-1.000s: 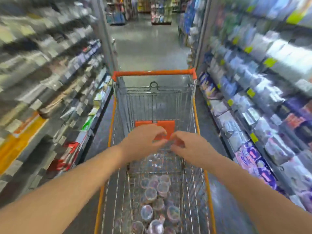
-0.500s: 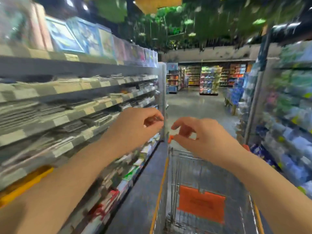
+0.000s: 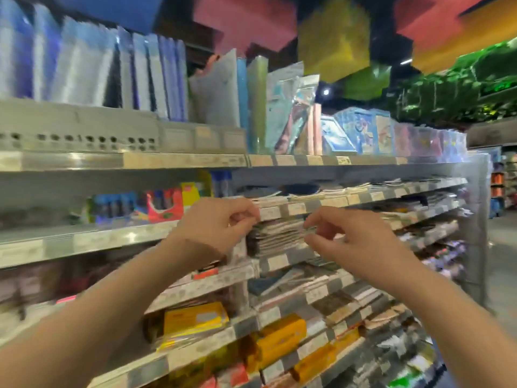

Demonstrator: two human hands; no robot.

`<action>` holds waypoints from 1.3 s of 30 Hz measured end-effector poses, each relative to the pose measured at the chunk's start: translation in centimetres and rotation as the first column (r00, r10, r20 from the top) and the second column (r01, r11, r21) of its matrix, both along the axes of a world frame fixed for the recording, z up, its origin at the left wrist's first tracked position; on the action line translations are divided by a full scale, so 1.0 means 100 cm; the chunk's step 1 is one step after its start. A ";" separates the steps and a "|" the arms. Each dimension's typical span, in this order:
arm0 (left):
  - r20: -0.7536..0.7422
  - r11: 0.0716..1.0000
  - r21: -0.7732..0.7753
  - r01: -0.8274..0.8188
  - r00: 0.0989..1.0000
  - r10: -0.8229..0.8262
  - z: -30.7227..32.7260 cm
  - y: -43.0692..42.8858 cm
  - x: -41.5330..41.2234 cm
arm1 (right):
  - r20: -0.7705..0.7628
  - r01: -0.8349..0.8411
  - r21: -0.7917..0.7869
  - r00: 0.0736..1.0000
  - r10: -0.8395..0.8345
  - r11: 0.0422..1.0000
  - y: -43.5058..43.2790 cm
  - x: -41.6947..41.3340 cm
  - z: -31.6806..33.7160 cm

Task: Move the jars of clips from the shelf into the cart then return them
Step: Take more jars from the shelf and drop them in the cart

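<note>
Although your left hand [image 3: 221, 228] and right hand [image 3: 361, 243] hang curled before the shelf [image 3: 296, 209], blur hides whether either pinches a jar, and so light a fingertip hold could let one fall.

i can read nothing here. the price tags [image 3: 296, 209] along the shelf [image 3: 84, 243] are smeared to pale blanks, and the print on the yellow packs [image 3: 193, 322] and on the red packet [image 3: 165, 207] is blurred past reading.
</note>
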State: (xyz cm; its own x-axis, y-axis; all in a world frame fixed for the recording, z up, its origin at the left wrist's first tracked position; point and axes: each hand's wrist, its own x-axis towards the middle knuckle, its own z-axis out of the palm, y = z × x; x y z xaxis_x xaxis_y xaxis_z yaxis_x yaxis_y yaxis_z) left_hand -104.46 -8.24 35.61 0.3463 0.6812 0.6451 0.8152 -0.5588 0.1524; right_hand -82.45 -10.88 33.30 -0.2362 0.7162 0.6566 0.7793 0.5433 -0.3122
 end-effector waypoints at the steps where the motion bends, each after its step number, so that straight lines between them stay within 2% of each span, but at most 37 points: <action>1: 0.002 0.999 0.003 -0.054 0.999 0.054 0.003 0.003 -0.029 | -0.010 -0.041 0.008 0.999 0.041 0.999 0.014 -0.028 0.002; 5: 0.018 0.970 0.008 -0.244 0.970 0.243 0.010 0.007 -0.135 | -0.029 -0.222 0.041 0.974 0.223 0.974 0.066 -0.138 0.007; 10: 0.075 0.908 0.041 -0.418 0.907 0.414 0.018 0.018 -0.235 | 0.048 -0.419 0.045 0.908 0.417 0.907 0.122 -0.257 0.021; 16: 0.086 0.823 0.056 -0.566 0.824 0.560 0.028 0.038 -0.320 | 0.061 -0.610 0.083 0.793 0.607 0.788 0.180 -0.365 0.041; 22: 0.118 0.737 0.020 -0.675 0.734 0.669 0.040 0.056 -0.387 | 0.176 -0.732 0.056 0.677 0.715 0.680 0.221 -0.453 0.057; 24: 0.109 0.722 -0.007 -0.692 0.717 0.689 0.041 0.058 -0.407 | 0.261 -0.750 0.024 0.643 0.720 0.661 0.228 -0.480 0.058; 27: -0.010 0.710 -0.065 -0.701 0.712 0.702 0.041 0.061 -0.432 | 0.388 -0.749 -0.042 0.598 0.701 0.661 0.233 -0.514 0.057; 31: -0.112 0.652 -0.158 -0.741 0.670 0.734 0.048 0.067 -0.472 | 0.411 -0.700 -0.235 0.557 0.722 0.674 0.243 -0.556 0.059; 36: -0.227 0.634 -0.191 -0.749 0.662 0.714 0.046 0.085 -0.536 | 0.549 -0.664 -0.203 0.531 0.645 0.720 0.249 -0.610 0.067; 39: -0.348 0.575 -0.192 -0.795 0.603 0.718 0.050 0.100 -0.582 | 0.601 -0.605 -0.222 0.533 0.596 0.764 0.262 -0.643 0.073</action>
State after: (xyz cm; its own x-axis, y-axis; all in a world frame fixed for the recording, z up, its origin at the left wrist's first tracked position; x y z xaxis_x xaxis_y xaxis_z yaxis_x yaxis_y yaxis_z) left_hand -162.62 1.80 40.65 -0.2929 0.8933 0.3410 0.9454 0.3239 -0.0365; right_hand -146.77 15.29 40.61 -0.9478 0.2458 0.2033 0.2711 0.9565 0.1076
